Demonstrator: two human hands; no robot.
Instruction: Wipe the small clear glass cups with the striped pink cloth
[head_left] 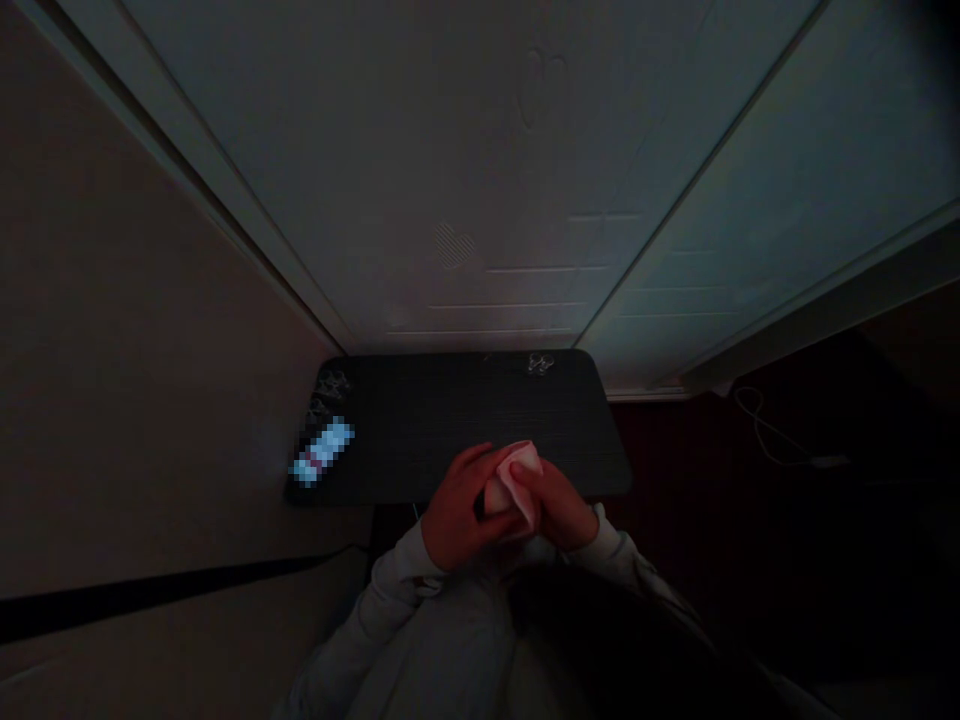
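Observation:
A small pink folded piece, looking like cloth, is between my two hands, over the near edge of a dark table. My left hand wraps round its left side, with the fingers behind it and the thumb at its lower front. My right hand grips it from the right, with the thumb laid across its upper front. The dim light hides the fingertips behind it, and I cannot tell whether anything is inside the fold.
A blurred-out lit phone-like object lies at the table's left end, beside several small shiny clear items. Another shiny pair sits at the back edge. White panels rise behind. A white cable lies at right.

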